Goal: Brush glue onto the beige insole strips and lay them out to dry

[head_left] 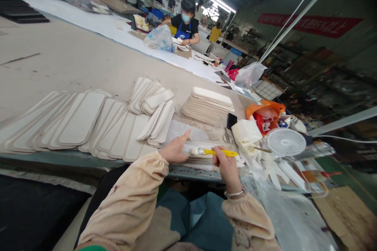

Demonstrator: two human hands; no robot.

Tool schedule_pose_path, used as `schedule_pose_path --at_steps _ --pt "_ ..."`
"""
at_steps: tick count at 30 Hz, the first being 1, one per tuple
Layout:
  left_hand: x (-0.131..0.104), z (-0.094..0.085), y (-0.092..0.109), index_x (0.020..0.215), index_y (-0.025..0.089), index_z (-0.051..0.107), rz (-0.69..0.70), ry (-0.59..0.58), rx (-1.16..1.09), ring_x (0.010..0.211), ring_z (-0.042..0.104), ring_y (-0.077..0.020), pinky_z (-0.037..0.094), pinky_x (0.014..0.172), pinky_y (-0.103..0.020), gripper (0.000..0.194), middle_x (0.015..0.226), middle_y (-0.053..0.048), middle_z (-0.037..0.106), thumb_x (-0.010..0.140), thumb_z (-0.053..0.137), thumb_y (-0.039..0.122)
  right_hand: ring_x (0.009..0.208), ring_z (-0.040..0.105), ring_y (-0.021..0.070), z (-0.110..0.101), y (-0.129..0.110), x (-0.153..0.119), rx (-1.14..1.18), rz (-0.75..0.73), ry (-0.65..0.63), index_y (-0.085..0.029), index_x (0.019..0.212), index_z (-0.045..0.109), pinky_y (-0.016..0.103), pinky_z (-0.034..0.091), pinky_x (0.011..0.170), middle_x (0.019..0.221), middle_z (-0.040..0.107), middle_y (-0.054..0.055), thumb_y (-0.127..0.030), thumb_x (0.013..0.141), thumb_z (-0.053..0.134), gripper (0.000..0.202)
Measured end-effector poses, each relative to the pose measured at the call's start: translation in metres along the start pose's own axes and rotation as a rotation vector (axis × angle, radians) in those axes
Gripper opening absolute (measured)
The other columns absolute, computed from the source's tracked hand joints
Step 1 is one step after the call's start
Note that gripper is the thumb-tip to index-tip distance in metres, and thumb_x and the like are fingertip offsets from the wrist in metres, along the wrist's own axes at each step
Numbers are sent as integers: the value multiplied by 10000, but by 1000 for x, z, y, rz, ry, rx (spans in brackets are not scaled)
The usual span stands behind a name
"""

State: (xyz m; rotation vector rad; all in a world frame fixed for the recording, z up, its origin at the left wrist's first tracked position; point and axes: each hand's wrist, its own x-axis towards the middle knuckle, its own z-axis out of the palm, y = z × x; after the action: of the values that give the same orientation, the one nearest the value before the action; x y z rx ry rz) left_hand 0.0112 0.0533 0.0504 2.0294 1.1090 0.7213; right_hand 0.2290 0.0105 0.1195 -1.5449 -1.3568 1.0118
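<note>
My right hand (226,164) is closed around the yellow handle of a brush (220,152). The brush lies nearly level, its pale bristle end pointing left over a whitish, shiny piece (203,145) at the table's front edge. My left hand (176,149) rests at the left end of that piece, thumb stretched out and palm down, holding nothing I can see. To its left, rounded pale panels (79,119) lie fanned out in overlapping rows. Behind both hands stands a neat stack of similar panels (207,105).
Right of my hands are scissors (227,137), a black phone-like object (231,120), a white block-like container (246,133), a small white fan (285,142) and an orange bag (265,111). Across the table a masked person (187,27) in a blue apron handles pale pieces.
</note>
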Motion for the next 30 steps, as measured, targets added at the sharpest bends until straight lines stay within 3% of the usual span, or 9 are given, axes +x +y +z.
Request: schedule_pose_path --at_steps 3,6,15,19,24,30 --pt "0 -1 0 1523 126 41 15 2 -9 1209 514 -306 391 1059 -433 1083 1349 -150 526 615 626 195 457 405 119 22 0 -2 22 -1 -101 -197 826 580 258 319 492 463 462 -66 -508 838 544 314" --pt "-1 -1 1 1523 138 60 5 14 -14 1204 520 -304 391 1060 -437 1074 1351 -145 526 617 634 193 466 426 127 20 2 2 -41 10 -80 -199 800 582 264 336 514 460 473 -62 -484 835 544 290" --pt "0 0 2 1520 154 110 -10 3 29 1223 504 -313 384 1072 -420 1042 1371 -124 520 624 637 215 477 494 154 -63 16 14 -391 13 192 -204 689 578 283 372 547 457 497 -34 -514 809 494 343" --pt "0 -1 5 1506 115 161 -7 7 33 1237 504 -318 373 1086 -422 1009 1368 -156 516 619 633 208 506 546 189 -77 21 10 -563 -35 300 -195 751 611 309 393 575 480 548 -1 -540 817 453 384" --pt "-1 -2 9 1492 142 198 -23 10 70 1250 495 -313 363 1097 -441 971 1370 -153 515 624 629 203 605 601 217 -61 26 1 -657 -154 301 -205 827 616 317 400 624 588 613 33 -593 844 417 436" --pt "-1 -3 9 1488 114 212 -29 -9 109 1261 493 -327 362 1101 -456 982 1382 -174 512 618 655 224 552 530 183 -21 19 -12 -379 -154 44 -226 838 592 306 413 603 578 544 -13 -580 850 496 367"
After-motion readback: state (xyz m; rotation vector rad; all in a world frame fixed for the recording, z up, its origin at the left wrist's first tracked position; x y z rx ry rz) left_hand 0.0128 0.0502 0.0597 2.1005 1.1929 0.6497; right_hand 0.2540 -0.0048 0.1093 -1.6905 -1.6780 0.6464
